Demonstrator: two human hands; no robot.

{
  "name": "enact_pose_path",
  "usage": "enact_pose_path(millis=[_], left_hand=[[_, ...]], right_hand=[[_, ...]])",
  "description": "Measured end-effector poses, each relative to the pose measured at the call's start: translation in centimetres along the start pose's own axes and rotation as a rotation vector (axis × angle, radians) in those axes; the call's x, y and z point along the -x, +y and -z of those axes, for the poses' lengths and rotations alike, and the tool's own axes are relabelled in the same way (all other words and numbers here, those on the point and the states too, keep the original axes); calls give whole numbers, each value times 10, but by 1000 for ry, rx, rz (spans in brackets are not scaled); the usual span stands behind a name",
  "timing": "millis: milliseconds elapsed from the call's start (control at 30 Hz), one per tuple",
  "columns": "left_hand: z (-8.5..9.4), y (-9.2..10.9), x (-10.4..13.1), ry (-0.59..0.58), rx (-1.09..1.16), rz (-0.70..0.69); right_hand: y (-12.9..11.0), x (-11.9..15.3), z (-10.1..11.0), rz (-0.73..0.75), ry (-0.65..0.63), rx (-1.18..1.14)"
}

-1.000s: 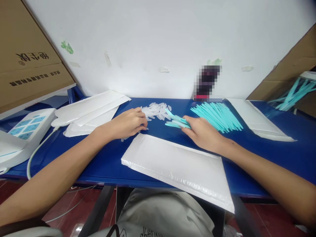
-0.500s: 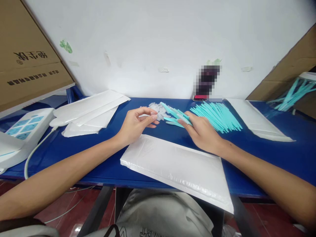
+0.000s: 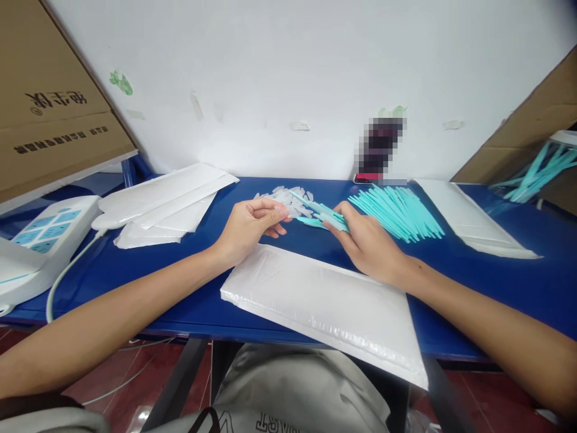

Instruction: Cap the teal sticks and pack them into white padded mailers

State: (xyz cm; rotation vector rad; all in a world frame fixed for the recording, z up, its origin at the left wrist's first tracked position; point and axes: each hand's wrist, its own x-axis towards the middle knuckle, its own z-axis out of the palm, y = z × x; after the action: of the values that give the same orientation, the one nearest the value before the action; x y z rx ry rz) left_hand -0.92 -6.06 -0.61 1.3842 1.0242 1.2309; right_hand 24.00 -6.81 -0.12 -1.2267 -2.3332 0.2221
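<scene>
Evidently the right hand [image 3: 367, 240] is closed firmly on a small bunch of teal sticks [image 3: 327, 218], gripping them near one end so that their free ends fan out toward the left hand [image 3: 252, 228]; that hold looks chosen to leave the tips exposed and within reach of the other fingers. The left hand is held palm inward, its thumb and forefinger tips brought close; whether they meet, or pinch a small clear piece, I cannot tell at this size. The bunch therefore lies inside the right hand's grasp and just to the right of the left fingertips, with a gap between.

Just beyond the left fingertips is a scatter of clear pieces [image 3: 304, 204], probably put there so that they can be picked up without much of a stretch. Behind the right hand, a larger heap of teal sticks [image 3: 399, 213] lies roughly parallel, an arrangement that seems to suit taking several at once.

Nearer the body, a white padded mailer [image 3: 322, 307] lies aslant on the blue table [image 3: 180, 288], one corner overhanging the front edge. Farther out, white envelopes [image 3: 171, 192] overlap on the left beside a power strip [image 3: 54, 231], and another mailer [image 3: 473, 219] lies flat on the right.
</scene>
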Motion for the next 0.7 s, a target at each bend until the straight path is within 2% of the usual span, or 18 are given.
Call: enact_pose_path(millis=[167,300,500,700], left_hand=[[1,-1,0,-6,-10,-33],[0,2,3,-53,-109,-66],[-10,6,12,-105,-177,-87],[-15,2,11,-112,-189,-193]], right_hand=[[0,0,-1,-1,-13,18],[1,1,-2,15,0,3],[-11,3,-1,21,-33,-36],[-21,3,0,19,-33,91]])
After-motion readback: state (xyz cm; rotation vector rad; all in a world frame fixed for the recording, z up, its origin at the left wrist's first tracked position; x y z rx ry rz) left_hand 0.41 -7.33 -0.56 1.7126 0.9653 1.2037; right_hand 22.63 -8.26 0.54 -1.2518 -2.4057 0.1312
